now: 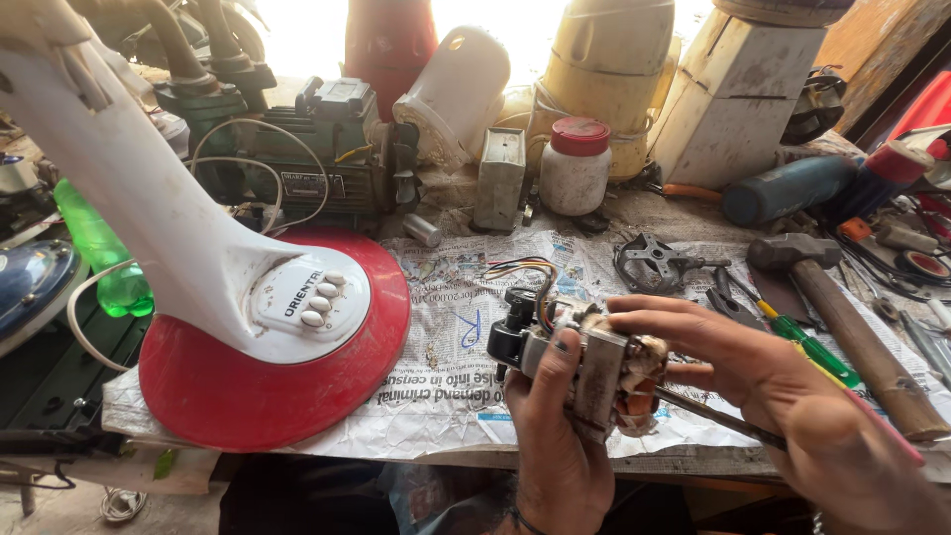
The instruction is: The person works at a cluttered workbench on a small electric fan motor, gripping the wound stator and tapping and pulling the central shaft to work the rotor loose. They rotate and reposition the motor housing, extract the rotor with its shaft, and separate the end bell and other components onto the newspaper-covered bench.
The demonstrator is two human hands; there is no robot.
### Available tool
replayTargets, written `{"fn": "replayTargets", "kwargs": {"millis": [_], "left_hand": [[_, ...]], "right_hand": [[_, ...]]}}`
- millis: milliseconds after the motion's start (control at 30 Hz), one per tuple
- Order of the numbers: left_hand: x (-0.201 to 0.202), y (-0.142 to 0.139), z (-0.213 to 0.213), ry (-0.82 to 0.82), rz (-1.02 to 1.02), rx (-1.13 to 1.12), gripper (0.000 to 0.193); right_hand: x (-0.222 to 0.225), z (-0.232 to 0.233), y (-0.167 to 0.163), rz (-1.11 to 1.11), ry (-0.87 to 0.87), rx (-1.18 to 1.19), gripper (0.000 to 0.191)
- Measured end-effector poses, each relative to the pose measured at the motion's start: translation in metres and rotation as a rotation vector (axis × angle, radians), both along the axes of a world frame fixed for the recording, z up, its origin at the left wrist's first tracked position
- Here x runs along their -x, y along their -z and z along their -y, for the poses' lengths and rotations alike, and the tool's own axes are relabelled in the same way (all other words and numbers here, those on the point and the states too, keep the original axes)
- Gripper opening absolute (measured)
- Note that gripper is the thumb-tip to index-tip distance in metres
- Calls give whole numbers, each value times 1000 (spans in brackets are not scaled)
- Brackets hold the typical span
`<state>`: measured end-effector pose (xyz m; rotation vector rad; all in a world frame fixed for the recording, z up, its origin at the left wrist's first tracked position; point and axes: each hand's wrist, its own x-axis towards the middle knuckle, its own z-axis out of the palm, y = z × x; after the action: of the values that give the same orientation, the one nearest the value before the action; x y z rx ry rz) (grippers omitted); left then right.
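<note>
My left hand (553, 436) grips a small fan motor (584, 372) from below, its metal stator and copper windings facing right, with coloured wires (522, 267) rising from its black end. My right hand (783, 396) rests its fingers over the top of the motor and holds a thin dark metal tool (718, 419) whose tip meets the windings. Both hands hover over newspaper (446, 337) spread on the workbench.
A white fan stand on a red round base (267, 396) lies at left. A hammer (842, 317), green-handled screwdriver (812, 347), pliers (728, 297) and a metal bracket (654, 263) lie at right. A red-lidded jar (577, 163), a green pump (317, 159) and canisters crowd the back.
</note>
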<state>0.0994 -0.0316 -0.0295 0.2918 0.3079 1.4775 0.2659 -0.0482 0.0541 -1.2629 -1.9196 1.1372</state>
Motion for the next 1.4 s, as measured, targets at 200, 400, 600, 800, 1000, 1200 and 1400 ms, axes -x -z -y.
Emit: {"fn": "replayTargets", "kwargs": {"millis": [200,400,600,800,1000,1200,1400], "left_hand": [[-6,2,3,-17,5,-48,37],[-11,4,7,-69,-12,-68,42],[-17,7,10,-70,-23,-170,47],[-25,23,11,-182,-78,-359,76],[-20,37,19,-92,-133,-510,109],[-42,44,12,23,41,-519,100],[-39,72,-7,444,517,-418,102]], "right_hand": [[-3,3,7,-150,129,-69,133],[-18,-2,17,-122,62,-65,135],[-33,-15,19,-174,-186,-90,133],[-29,7,14,-151,-64,-188,86],[-31,18,18,-252,-258,-371,48],[-32,29,28,-191,-199,-611,47],[-71,24,58,-350,95,-405,49]]}}
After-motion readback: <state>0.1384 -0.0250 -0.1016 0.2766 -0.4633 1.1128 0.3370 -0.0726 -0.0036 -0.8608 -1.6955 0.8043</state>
